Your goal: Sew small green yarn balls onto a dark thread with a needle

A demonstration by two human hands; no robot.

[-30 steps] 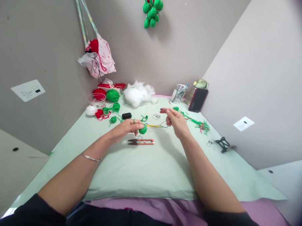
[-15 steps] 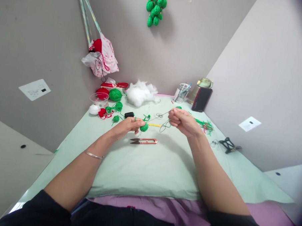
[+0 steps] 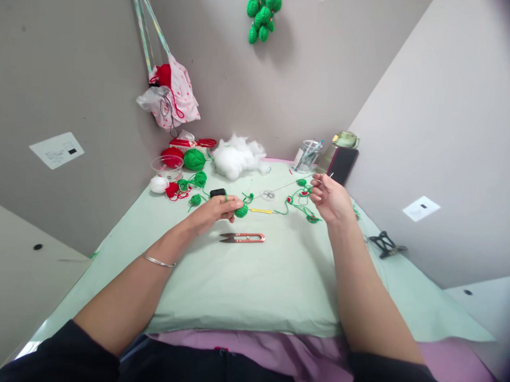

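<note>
Between the thumb and fingers of my left hand [image 3: 220,209] is a small green crocheted piece [image 3: 241,210], rounded and part hidden by the fingertips. A dark thread [image 3: 283,187] runs taut from it up to my right hand [image 3: 328,197]. My right fingers are pinched on a thin needle [image 3: 332,174], whose bright tip sticks out above them. Thread snips [image 3: 242,238] with orange handles lie below the left hand, blades to the left. A yellow crochet hook [image 3: 261,211] rests just right of the green piece.
White stuffing [image 3: 237,157] sits at the back. Red yarn [image 3: 172,156], a green yarn ball [image 3: 194,159] and a black thread spool [image 3: 217,193] are on the left. Green crocheted pieces [image 3: 312,218], a clear cup [image 3: 308,156], a phone [image 3: 341,164] and a black stand [image 3: 387,244] are on the right.
My right hand has moved right and slightly up, drawing the thread out into a longer straight line; its loose loop is gone. My left hand has shifted slightly left with the green piece.
</note>
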